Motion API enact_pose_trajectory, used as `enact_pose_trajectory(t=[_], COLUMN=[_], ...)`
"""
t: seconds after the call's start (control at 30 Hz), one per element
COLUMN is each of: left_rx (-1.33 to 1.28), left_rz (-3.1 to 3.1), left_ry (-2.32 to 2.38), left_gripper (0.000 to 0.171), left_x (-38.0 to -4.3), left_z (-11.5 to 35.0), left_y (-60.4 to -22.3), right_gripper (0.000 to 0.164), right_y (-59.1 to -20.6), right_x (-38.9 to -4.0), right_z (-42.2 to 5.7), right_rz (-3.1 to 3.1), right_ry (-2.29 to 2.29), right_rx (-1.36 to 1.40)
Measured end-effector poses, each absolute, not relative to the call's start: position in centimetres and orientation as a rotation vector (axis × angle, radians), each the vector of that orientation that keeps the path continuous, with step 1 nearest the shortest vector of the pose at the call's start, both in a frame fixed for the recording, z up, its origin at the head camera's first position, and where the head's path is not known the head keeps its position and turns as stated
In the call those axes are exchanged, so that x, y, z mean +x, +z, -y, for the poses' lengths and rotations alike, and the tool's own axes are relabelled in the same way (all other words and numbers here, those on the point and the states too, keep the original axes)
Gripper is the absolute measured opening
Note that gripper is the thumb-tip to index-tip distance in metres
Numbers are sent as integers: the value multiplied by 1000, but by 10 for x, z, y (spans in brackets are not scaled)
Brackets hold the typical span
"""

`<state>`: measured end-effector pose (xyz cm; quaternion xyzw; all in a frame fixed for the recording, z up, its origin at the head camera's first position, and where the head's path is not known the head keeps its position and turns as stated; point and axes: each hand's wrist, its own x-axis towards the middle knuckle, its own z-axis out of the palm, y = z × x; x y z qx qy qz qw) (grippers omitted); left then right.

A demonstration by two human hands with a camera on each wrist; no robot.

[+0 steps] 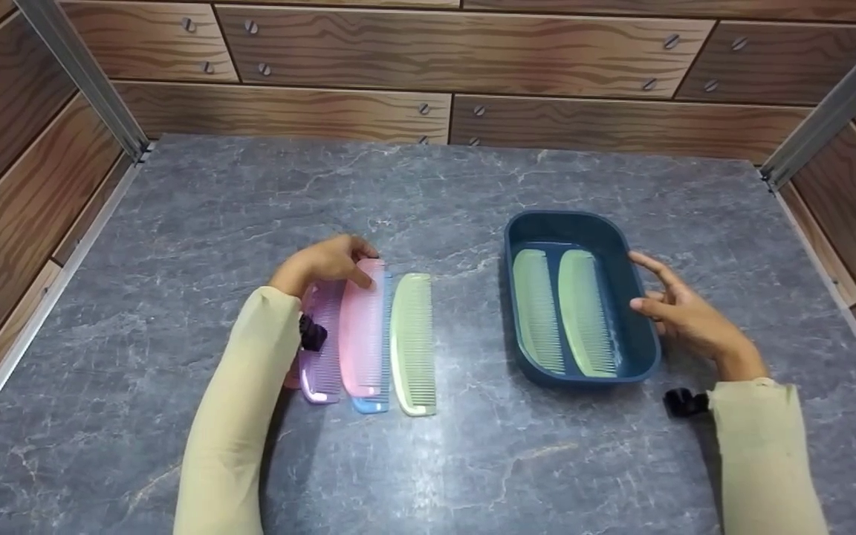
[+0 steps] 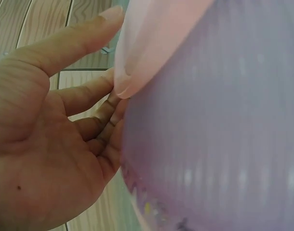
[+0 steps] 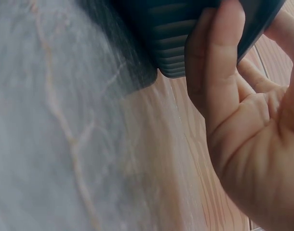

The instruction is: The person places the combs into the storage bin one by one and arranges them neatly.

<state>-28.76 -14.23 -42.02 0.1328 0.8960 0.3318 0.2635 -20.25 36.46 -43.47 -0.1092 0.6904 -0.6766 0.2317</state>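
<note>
My left hand point(image 1: 331, 261) pinches the upper end of a pink comb point(image 1: 360, 334), thumb over its face. Under the pink comb lies a blue comb point(image 1: 371, 406), mostly hidden. To its left is a purple comb point(image 1: 320, 375), partly covered by the hand and wrist; it fills much of the left wrist view. A pale green comb point(image 1: 413, 342) lies just to the right. My right hand point(image 1: 692, 319) holds the right side of a dark blue bin point(image 1: 634, 338), thumb at the rim. Inside the bin, two pale green combs point(image 1: 538, 312) lie side by side.
A grey marbled tabletop point(image 1: 472, 468) carries everything. Wood-patterned panels point(image 1: 465, 52) stand at the back and both sides, with metal corner posts point(image 1: 86, 82). Another pink edge point(image 1: 292, 377) peeks out beside the purple comb, near the left sleeve.
</note>
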Motion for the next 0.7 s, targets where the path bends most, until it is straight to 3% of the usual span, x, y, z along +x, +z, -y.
enact_pose_trajectory(t=[0.7], left_rx=[447], left_rz=[-2375], left_ry=[683], left_gripper=[63], left_x=[-287], left_z=[148], left_y=[-405], right_gripper=[70], right_y=[-433], right_x=[-202], right_z=[-364], right_rz=[-1927], right_ry=[-1839], right_rx=[-262])
